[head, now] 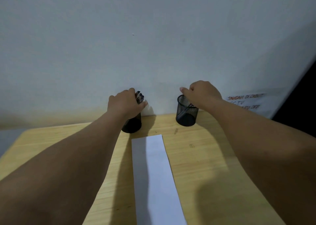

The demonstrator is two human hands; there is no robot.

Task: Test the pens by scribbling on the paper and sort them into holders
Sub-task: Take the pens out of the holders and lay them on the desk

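Two black mesh holders stand at the far edge of the wooden table (pixel 213 156), against the wall. My left hand (pixel 125 103) covers the top of the left holder (pixel 132 124) and closes around a bunch of pens (pixel 139 97) that stick up from it. My right hand (pixel 203 94) hovers over the rim of the right holder (pixel 186 113), fingers curled; at least one pen (pixel 185 110) leans inside that holder. Whether the right fingers hold it is hidden. A long white sheet of paper (pixel 157 177) lies between my forearms, with no marks visible.
A plain pale wall rises directly behind the holders. A paper notice with red handwriting (pixel 246 103) hangs on the wall at the right. A small white object (pixel 147 111) sits between the holders at the wall's base. A dark area lies far right.
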